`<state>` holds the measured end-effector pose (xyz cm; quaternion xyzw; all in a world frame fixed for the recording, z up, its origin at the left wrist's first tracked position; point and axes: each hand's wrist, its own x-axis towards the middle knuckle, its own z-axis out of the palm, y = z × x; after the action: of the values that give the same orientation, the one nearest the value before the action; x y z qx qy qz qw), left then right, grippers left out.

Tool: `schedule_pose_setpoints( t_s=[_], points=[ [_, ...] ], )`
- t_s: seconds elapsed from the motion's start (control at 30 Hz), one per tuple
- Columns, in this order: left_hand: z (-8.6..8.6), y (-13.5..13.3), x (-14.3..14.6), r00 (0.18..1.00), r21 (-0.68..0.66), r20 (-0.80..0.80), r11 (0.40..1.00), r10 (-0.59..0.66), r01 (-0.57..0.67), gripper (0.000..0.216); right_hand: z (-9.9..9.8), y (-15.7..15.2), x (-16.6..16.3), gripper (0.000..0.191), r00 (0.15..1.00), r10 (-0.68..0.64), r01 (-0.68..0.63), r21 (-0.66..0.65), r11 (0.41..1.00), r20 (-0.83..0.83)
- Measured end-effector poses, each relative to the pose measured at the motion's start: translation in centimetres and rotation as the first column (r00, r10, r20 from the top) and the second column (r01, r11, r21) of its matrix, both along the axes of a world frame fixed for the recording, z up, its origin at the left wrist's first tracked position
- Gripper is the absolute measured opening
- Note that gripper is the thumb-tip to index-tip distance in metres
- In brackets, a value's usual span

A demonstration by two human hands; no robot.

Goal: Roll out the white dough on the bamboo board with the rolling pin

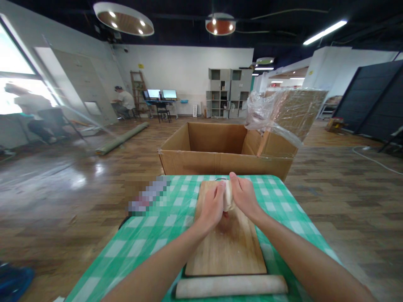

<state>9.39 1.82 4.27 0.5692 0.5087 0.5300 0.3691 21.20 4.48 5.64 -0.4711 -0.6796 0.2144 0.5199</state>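
Between my two hands is a pale lump of dough (227, 197), held above the far half of a wooden cutting board (229, 251). My left hand (214, 203) presses on the dough's left side with its fingers curled around it. On the other side, my right hand (244, 193) closes on the dough, its thumb pointing up. Some fingertips are hidden beneath the dough. A pale rolling pin (231, 286) lies crosswise just in front of the board's near edge.
A green and white checked cloth (151, 247) covers the table. Beyond its far edge stands a large open cardboard box (220, 161), with plastic wrap (264, 111) on its right. A blurred-out item (149, 195) lies at the table's left edge. Two people sit further back on the left.
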Motion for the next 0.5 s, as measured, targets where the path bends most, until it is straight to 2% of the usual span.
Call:
schedule_pose_setpoints(
  t_s=[0.07, 0.17, 0.3, 0.37, 0.43, 0.5],
  points=[
    [-0.3, 0.0, 0.0, 1.0, -0.046, 0.002, 0.999, -0.011, 0.011, 0.057, -0.1, 0.0, 0.0, 0.063, 0.997, 0.052, -0.054, -0.027, 0.998, -0.065],
    [-0.4, 0.5, -0.5, 0.995, 0.04, -0.074, 0.997, 0.063, -0.06, 0.057, -0.6, -0.2, -0.6, 0.055, 0.959, 0.179, -0.206, -0.105, 0.973, -0.219],
    [-0.5, 1.5, -1.7, 0.982, 0.088, -0.167, 0.993, 0.087, -0.073, 0.062, -1.9, -0.5, -1.7, 0.053, 0.89, 0.232, -0.368, -0.317, 0.874, -0.391],
    [-0.5, 1.9, -2.1, 0.974, 0.088, -0.2, 0.992, 0.11, -0.094, 0.062, -2.4, -0.5, -1.9, 0.054, 0.872, 0.255, -0.418, -0.363, 0.833, -0.419],
    [-0.5, 2.0, -2.1, 0.975, 0.051, -0.207, 0.996, 0.081, -0.072, 0.062, -2.6, -0.4, -1.7, 0.053, 0.855, 0.28, -0.453, -0.365, 0.813, -0.437],
    [-0.6, 2.0, -2.0, 0.986, -0.03, -0.168, 0.999, -0.018, 0.013, 0.063, -2.6, -0.4, -1.4, 0.051, 0.847, 0.304, -0.472, -0.351, 0.809, -0.437]
  ],
)
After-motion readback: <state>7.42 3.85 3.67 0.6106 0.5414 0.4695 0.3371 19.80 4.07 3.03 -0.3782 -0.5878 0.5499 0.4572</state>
